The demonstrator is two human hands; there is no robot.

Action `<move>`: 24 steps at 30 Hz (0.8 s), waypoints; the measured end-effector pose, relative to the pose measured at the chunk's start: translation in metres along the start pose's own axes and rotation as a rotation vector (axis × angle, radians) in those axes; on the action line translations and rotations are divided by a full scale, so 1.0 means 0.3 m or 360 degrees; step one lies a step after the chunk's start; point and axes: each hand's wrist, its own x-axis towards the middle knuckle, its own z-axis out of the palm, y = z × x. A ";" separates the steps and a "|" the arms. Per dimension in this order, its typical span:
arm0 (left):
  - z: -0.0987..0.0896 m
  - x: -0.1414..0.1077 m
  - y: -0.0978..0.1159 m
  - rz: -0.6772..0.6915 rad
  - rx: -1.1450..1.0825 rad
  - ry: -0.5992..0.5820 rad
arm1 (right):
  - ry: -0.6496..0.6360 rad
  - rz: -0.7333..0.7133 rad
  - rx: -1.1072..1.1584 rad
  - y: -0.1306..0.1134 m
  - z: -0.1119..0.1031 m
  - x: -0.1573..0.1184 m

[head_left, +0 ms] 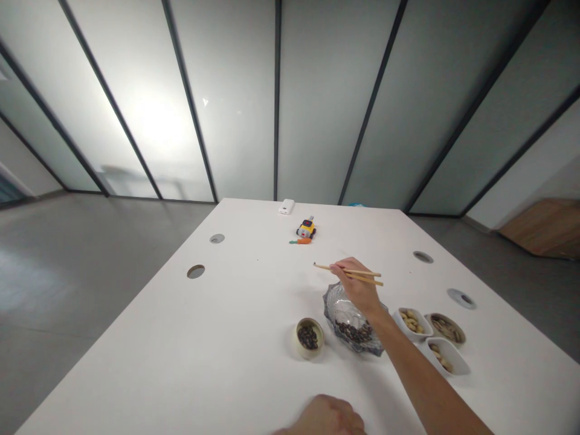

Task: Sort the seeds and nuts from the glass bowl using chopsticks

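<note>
Bright glare on the frosted glass wall (154, 115); wide-angle bending at edges.

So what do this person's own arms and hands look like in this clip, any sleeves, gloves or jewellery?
Both are bare. The right hand and its forearm show no sleeve, glove, watch or ring as far as the frame reveals. Only the knuckles of the left hand show at the bottom edge, also ungloved; its wrist is cut off.
</note>
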 end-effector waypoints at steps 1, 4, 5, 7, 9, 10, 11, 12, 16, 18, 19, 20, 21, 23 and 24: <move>-0.007 -0.005 -0.003 0.0026 0.0031 -0.0018 | 0.0023 0.0009 -0.0006 -0.022 -0.025 -0.014; -0.026 -0.017 -0.005 0.0109 0.0156 -0.0048 | 0.0032 0.0034 -0.0017 -0.105 -0.111 -0.079; -0.029 -0.018 -0.004 0.0124 0.0201 -0.0038 | -0.0003 0.0040 -0.0008 -0.134 -0.139 -0.106; -0.026 -0.018 -0.003 0.0150 0.0254 0.0000 | -0.0090 0.0052 0.0037 -0.183 -0.187 -0.162; -0.016 -0.017 -0.005 0.0190 0.0292 0.0052 | -0.0182 0.0060 0.0056 -0.210 -0.223 -0.213; -0.010 -0.016 -0.007 0.0204 0.0304 0.0077 | -0.0198 0.0066 0.0053 -0.214 -0.237 -0.235; -0.006 -0.015 -0.008 0.0213 0.0316 0.0096 | -0.0185 0.0072 0.0038 -0.213 -0.249 -0.255; -0.005 -0.015 -0.008 0.0215 0.0329 0.0107 | -0.0142 0.0082 0.0010 -0.206 -0.260 -0.272; -0.028 -0.016 0.003 0.0177 0.0357 0.0079 | 0.0060 0.0200 -0.0213 -0.154 -0.292 -0.317; -0.047 -0.016 0.011 0.0147 0.0348 0.0046 | 0.0034 0.0302 -0.0300 -0.133 -0.299 -0.329; -0.054 -0.016 0.014 0.0132 0.0347 0.0026 | -0.0007 0.0348 -0.0322 -0.127 -0.300 -0.332; -0.059 -0.017 0.016 0.0121 0.0348 0.0004 | -0.0060 0.0387 -0.0332 -0.123 -0.299 -0.334; -0.063 -0.017 0.018 0.0110 0.0348 -0.0014 | -0.0120 0.0415 -0.0332 -0.122 -0.297 -0.335; -0.063 -0.016 0.019 0.0096 0.0344 -0.0028 | -0.0245 0.0446 -0.0314 -0.123 -0.289 -0.334; -0.062 -0.016 0.018 0.0091 0.0339 -0.0023 | -0.0301 0.0450 -0.0293 -0.124 -0.285 -0.333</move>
